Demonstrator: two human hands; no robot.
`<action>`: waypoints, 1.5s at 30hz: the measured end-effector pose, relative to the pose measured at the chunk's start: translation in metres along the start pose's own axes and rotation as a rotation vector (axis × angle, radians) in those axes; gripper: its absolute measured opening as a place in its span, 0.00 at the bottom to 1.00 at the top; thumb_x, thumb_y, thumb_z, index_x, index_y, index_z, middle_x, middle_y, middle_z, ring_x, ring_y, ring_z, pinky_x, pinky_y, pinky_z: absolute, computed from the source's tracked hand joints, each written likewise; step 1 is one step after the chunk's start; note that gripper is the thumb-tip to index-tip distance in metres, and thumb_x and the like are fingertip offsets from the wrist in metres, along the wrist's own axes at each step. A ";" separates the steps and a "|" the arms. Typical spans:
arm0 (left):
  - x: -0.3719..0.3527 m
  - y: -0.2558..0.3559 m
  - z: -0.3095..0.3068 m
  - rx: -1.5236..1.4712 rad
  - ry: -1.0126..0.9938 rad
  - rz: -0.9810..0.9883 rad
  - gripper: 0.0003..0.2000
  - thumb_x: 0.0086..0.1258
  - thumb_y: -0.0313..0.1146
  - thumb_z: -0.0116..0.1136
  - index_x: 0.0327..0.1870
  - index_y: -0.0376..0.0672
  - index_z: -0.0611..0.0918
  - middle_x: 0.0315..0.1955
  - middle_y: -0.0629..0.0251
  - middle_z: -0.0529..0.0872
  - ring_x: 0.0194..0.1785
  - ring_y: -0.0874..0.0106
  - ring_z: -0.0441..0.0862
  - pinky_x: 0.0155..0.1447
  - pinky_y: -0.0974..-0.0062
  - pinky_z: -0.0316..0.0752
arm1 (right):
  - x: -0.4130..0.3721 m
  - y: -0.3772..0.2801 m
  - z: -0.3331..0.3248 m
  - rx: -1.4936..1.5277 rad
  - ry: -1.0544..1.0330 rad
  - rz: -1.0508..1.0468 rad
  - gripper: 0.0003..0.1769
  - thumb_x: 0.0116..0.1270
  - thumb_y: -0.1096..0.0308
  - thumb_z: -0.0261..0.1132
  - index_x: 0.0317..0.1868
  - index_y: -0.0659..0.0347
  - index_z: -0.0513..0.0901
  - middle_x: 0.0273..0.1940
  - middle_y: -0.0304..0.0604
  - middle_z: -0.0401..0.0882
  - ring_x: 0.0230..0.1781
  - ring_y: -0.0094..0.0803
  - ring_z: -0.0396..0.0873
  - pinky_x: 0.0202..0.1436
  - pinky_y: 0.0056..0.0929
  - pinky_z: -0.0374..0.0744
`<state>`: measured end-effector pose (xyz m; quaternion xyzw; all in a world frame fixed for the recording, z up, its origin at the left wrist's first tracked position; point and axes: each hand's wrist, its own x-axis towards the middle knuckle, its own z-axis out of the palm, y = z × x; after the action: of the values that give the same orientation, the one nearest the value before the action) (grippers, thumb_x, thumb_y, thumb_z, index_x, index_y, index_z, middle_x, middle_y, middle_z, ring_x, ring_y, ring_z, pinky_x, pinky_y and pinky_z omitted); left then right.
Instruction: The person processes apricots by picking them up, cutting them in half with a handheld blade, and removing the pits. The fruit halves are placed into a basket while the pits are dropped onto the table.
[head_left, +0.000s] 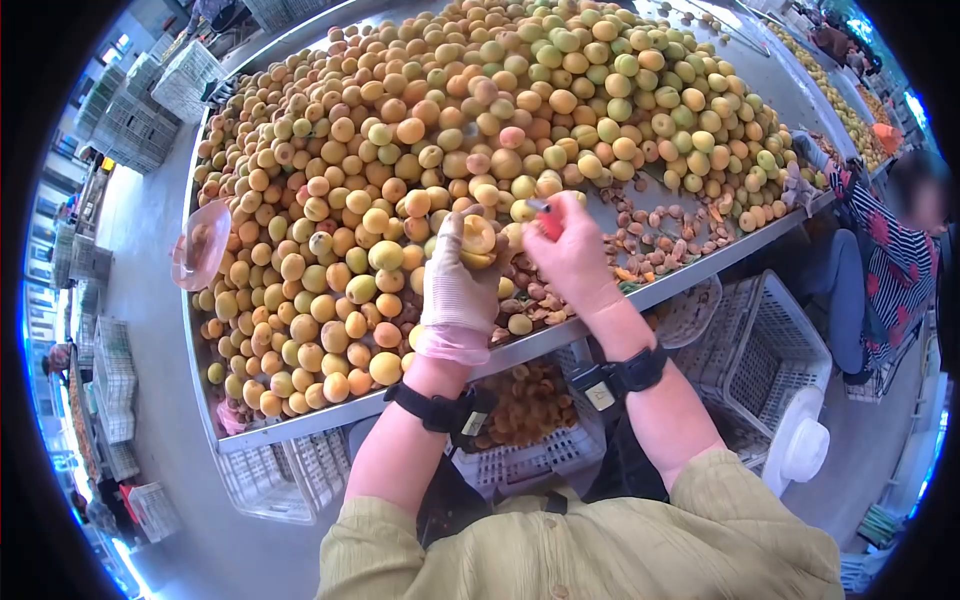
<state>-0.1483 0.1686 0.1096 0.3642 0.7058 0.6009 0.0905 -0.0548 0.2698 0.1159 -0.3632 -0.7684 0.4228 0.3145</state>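
Note:
My left hand (pixel 458 290), in a pale glove with a pink cuff, is closed around a cut apricot (pixel 480 238). The fruit's hollow, orange inside faces up, and no stone shows in it. To the right, my right hand (pixel 575 255) is bare and wrapped round a small knife with a red handle (pixel 549 222). Its short blade points left toward the apricot, apart from it. Beneath both hands lie many whole apricots (pixel 385 255) heaped on a metal-edged table (pixel 540 345). Loose apricot stones (pixel 655 240) are scattered right of my right hand.
Below the table edge, a crate (pixel 520 468) holds apricot halves (pixel 525 400). Other plastic crates (pixel 765 345) stand at right, near a white hat (pixel 800 440) and a seated person (pixel 890 265). A clear pink plastic container (pixel 203 245) sits on the left edge.

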 end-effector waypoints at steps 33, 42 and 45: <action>-0.044 0.069 0.020 0.024 -0.480 -0.367 0.09 0.64 0.23 0.58 0.45 0.36 0.82 0.32 0.70 0.82 0.34 0.82 0.78 0.37 0.84 0.76 | 0.024 0.020 -0.126 1.575 0.145 0.484 0.11 0.68 0.63 0.61 0.30 0.52 0.69 0.18 0.28 0.62 0.14 0.17 0.60 0.18 0.20 0.61; -0.028 0.099 0.023 0.201 -0.644 -0.540 0.09 0.66 0.30 0.57 0.42 0.36 0.82 0.26 0.70 0.81 0.25 0.81 0.78 0.28 0.84 0.75 | 0.017 0.023 -0.144 1.571 0.063 0.470 0.09 0.68 0.63 0.61 0.33 0.52 0.69 0.20 0.29 0.64 0.15 0.17 0.61 0.18 0.20 0.62; -0.068 0.094 0.011 0.253 -0.774 -0.521 0.11 0.64 0.30 0.57 0.44 0.35 0.82 0.29 0.66 0.81 0.27 0.79 0.78 0.30 0.81 0.77 | 0.015 0.021 -0.149 1.573 0.074 0.481 0.10 0.69 0.62 0.61 0.32 0.53 0.70 0.19 0.28 0.62 0.15 0.17 0.61 0.19 0.19 0.61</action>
<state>-0.0553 0.1360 0.1715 0.3802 0.7555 0.2882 0.4489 0.0606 0.3532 0.1661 -0.2050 -0.1382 0.8812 0.4030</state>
